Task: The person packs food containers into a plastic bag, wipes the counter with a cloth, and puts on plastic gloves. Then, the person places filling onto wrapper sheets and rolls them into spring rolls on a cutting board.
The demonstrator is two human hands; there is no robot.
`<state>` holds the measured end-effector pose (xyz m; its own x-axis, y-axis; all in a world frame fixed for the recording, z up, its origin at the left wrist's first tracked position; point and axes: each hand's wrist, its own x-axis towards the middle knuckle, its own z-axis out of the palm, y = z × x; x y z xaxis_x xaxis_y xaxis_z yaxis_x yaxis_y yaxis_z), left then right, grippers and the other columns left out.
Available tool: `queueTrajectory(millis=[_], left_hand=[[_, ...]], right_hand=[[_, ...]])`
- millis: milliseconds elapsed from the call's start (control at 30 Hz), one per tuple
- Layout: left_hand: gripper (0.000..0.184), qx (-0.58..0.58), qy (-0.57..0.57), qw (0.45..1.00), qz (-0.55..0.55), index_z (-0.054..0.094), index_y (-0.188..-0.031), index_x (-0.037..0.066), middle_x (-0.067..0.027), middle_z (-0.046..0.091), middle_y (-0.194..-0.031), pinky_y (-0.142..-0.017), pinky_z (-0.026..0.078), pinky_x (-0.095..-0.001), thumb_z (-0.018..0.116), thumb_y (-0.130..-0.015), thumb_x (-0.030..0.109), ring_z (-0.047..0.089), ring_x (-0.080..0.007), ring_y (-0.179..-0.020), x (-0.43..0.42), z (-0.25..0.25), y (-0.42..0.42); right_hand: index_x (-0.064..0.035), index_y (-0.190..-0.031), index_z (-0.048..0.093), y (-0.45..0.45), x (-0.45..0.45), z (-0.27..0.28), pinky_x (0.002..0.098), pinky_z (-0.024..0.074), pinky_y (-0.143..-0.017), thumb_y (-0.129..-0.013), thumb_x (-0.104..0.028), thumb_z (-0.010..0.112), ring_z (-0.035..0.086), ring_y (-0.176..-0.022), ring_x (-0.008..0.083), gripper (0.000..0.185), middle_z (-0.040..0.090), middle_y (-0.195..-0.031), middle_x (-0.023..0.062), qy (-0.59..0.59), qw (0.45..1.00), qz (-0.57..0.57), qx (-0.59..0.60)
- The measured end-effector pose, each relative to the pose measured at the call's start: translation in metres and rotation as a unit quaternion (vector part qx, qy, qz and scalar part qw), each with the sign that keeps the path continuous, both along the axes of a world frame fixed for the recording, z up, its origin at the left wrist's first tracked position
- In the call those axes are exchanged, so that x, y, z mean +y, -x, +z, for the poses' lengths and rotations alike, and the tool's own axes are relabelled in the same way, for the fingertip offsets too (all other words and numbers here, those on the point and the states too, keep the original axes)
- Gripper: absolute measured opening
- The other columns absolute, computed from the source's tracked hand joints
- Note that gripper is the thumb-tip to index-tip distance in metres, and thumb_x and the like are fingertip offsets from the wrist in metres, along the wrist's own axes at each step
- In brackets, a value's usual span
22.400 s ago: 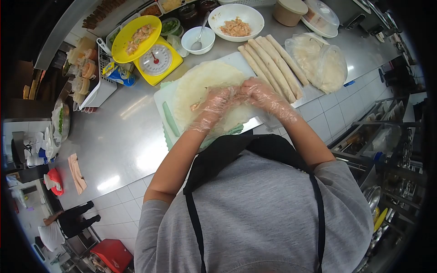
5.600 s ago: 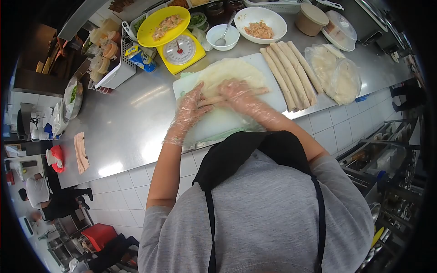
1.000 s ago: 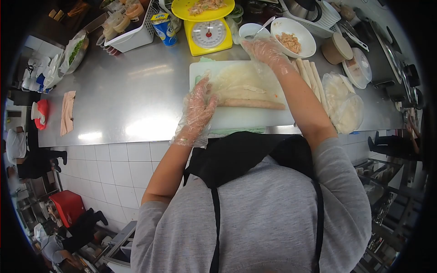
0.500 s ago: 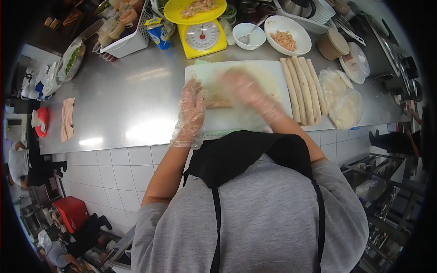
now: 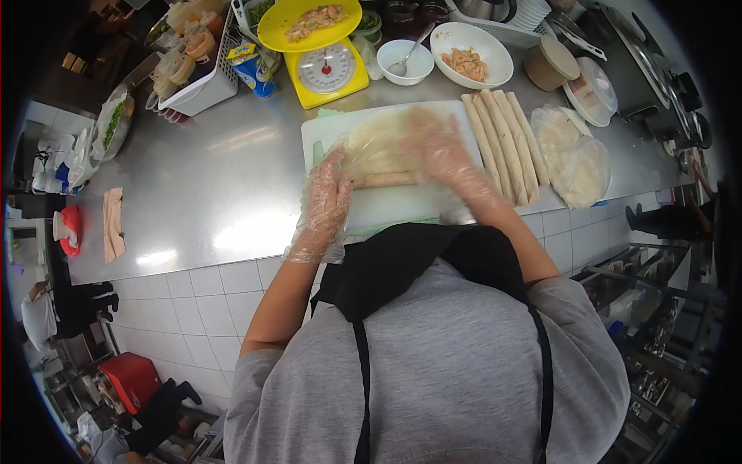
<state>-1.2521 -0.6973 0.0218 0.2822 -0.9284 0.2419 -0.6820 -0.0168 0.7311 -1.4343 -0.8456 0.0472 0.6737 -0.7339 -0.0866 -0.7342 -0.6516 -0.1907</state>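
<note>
A thin, pale round wrapper [image 5: 379,139] lies on the white cutting board [image 5: 386,205], with a long strip of filling rolled in its near edge [image 5: 384,179]. My left hand [image 5: 328,189], in a clear plastic glove, stands at the left end of the roll, its fingers stretched out and touching the wrapper's edge. Gloved as well, my right hand [image 5: 442,147] is over the right part of the wrapper. Motion smears its fingers, so their grip is hidden. Several finished long rolls [image 5: 506,147] lie side by side at the board's right.
Stacked wrappers in a plastic bag [image 5: 576,158] lie at the right. Behind the board stand a yellow scale [image 5: 326,73] bearing a yellow plate of filling, a small bowl [image 5: 406,62] with a spoon, and a larger filling bowl [image 5: 471,54]. A folded cloth [image 5: 114,224] lies left.
My right hand has moved right across the wrapper, uncovering more of the roll. My left hand stays at the left end. The whole view has shifted slightly.
</note>
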Motion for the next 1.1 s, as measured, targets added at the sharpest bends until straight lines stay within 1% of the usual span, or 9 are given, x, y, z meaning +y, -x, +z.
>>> queueTrajectory(millis=[167,267,367,433,533,767,833,933,1100], left_hand=[[0.045,0.05,-0.007,0.999,0.002,0.042,-0.129,0.004,-0.0184,0.054,-0.121,-0.098,0.035,-0.0442,0.051,-0.085,0.006,0.048,-0.0365,-0.112,-0.002,0.005,0.002],[0.044,0.048,-0.007,0.999,0.005,0.041,-0.13,0.002,-0.02,0.053,-0.122,-0.098,0.037,-0.0418,0.048,-0.087,0.006,0.05,-0.0351,-0.113,-0.002,0.002,0.002],[0.043,0.072,-0.009,0.997,0.01,0.042,-0.129,0.002,-0.02,0.053,-0.122,-0.098,0.037,-0.0418,0.048,-0.087,0.006,0.05,-0.0352,-0.113,-0.002,-0.006,-0.001],[0.044,0.088,-0.012,0.996,0.012,0.042,-0.129,0.003,-0.0183,0.054,-0.121,-0.098,0.036,-0.044,0.05,-0.085,0.006,0.049,-0.0363,-0.112,-0.002,-0.004,0.0],[0.04,0.025,-0.024,0.999,0.022,0.043,-0.128,0.002,-0.0205,0.056,-0.119,-0.096,0.039,-0.0407,0.046,-0.089,0.01,0.052,-0.0353,-0.112,0.0,0.003,0.0],[0.04,0.009,-0.014,1.0,0.018,0.044,-0.128,0.003,-0.0191,0.057,-0.117,-0.097,0.038,-0.0416,0.046,-0.088,0.011,0.052,-0.0359,-0.111,-0.001,0.003,0.0],[0.04,0.008,-0.018,1.0,0.017,0.044,-0.128,0.003,-0.0192,0.057,-0.117,-0.097,0.038,-0.0414,0.046,-0.088,0.011,0.052,-0.0355,-0.111,0.0,0.001,0.0],[0.039,0.037,-0.011,0.999,0.012,0.045,-0.124,0.003,-0.0189,0.056,-0.118,-0.096,0.038,-0.0443,0.051,-0.087,0.01,0.05,-0.0371,-0.11,-0.001,0.001,0.0],[0.037,0.036,-0.004,0.999,0.008,0.046,-0.124,0.003,-0.0193,0.053,-0.122,-0.097,0.037,-0.0441,0.05,-0.088,0.011,0.05,-0.0373,-0.112,-0.003,-0.001,-0.001]], right_hand=[[-0.0083,-0.139,0.035,-0.061,0.03,0.024,0.0539,0.0114,-0.11,-0.093,-0.049,0.036,0.027,-0.136,0.0252,0.061,0.033,-0.145,0.0124,-0.062,0.987,0.136,0.066],[-0.0083,-0.136,0.04,-0.034,-0.015,-0.03,0.0559,0.0142,-0.109,-0.092,-0.048,0.04,0.027,-0.136,0.0229,0.059,0.035,-0.144,0.0122,0.02,1.0,-0.003,-0.023],[-0.0097,-0.13,0.046,-0.002,-0.042,0.018,0.0521,0.0259,-0.106,-0.093,-0.045,0.041,0.039,-0.129,0.0232,0.052,0.045,-0.136,0.0129,0.038,0.996,0.035,0.072],[-0.0133,-0.127,0.049,-0.003,-0.061,0.035,0.0463,0.0375,-0.098,-0.093,-0.04,0.043,0.052,-0.115,0.024,0.044,0.056,-0.123,0.0125,0.001,0.993,0.039,-0.11],[-0.0155,-0.124,0.053,-0.033,-0.091,0.012,0.0395,0.0423,-0.093,-0.094,-0.037,0.042,0.058,-0.103,0.028,0.038,0.062,-0.112,0.0118,0.1,0.981,0.035,-0.16],[-0.0035,-0.105,0.063,-0.056,-0.122,0.007,0.0366,0.0388,-0.095,-0.097,-0.041,0.03,0.056,-0.107,0.0306,0.051,0.062,-0.111,0.0147,0.067,0.991,0.063,0.095],[-0.0011,-0.111,0.06,-0.04,-0.116,0.008,0.0394,0.0353,-0.099,-0.097,-0.041,0.029,0.056,-0.107,0.0314,0.052,0.059,-0.117,0.0157,0.061,0.979,0.071,-0.184],[-0.0035,-0.118,0.056,-0.013,-0.1,0.028,0.0402,0.0368,-0.099,-0.097,-0.038,0.033,0.053,-0.111,0.0321,0.047,0.057,-0.118,0.0178,0.019,0.963,-0.073,-0.259],[-0.0029,-0.121,0.054,0.072,-0.053,0.009,0.0415,0.0353,-0.1,-0.094,-0.042,0.04,0.049,-0.114,0.0331,0.05,0.056,-0.119,0.02,-0.072,0.977,0.032,-0.2]])
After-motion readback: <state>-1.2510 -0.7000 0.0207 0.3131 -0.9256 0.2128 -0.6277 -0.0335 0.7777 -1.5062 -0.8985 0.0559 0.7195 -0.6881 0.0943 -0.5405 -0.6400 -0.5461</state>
